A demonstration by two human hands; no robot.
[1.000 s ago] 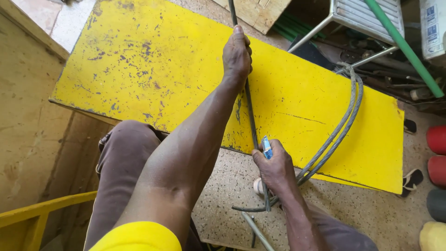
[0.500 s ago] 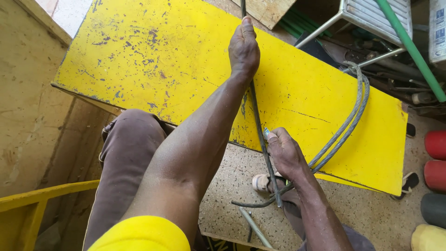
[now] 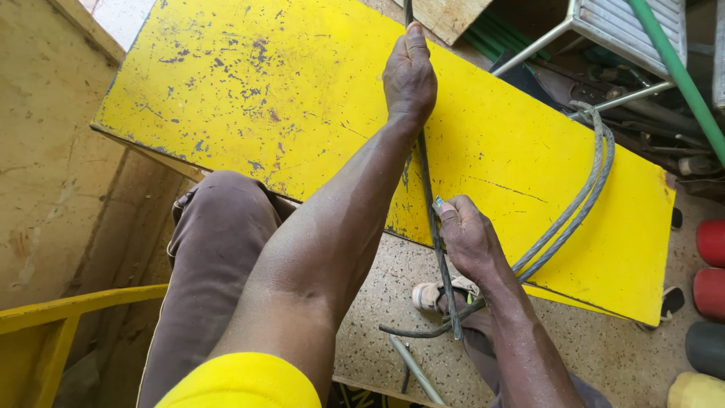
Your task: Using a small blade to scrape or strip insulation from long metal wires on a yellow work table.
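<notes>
While the person sat over the yellow board [image 3: 302,98] that filled the upper middle of the frame, the left hand [image 3: 410,74] was closed tight round a thin dark rod [image 3: 432,227] near the top centre, holding it upright-to-sloping across the board. The rod ran down from that fist to the lower centre of the frame, where its end curved sideways just above the speckled floor [image 3: 604,347]. The right hand [image 3: 470,240], in the centre right, was curled beside the rod with a small metal-tipped piece [image 3: 438,204] pinched under the thumb; whether the fingers also gripped the rod itself could not be told. A looped grey cable [image 3: 581,204] lay over the right part of the board, passing behind the right hand. A sandalled foot [image 3: 434,295] rested on the floor beside the rod's bent end. To work the rod well at this point, it seemed best to keep the upper fist firm so the rod did not twist, to brace it against the board's edge, and to keep the lower hand close to the spot being worked, clear of the cable.
</notes>
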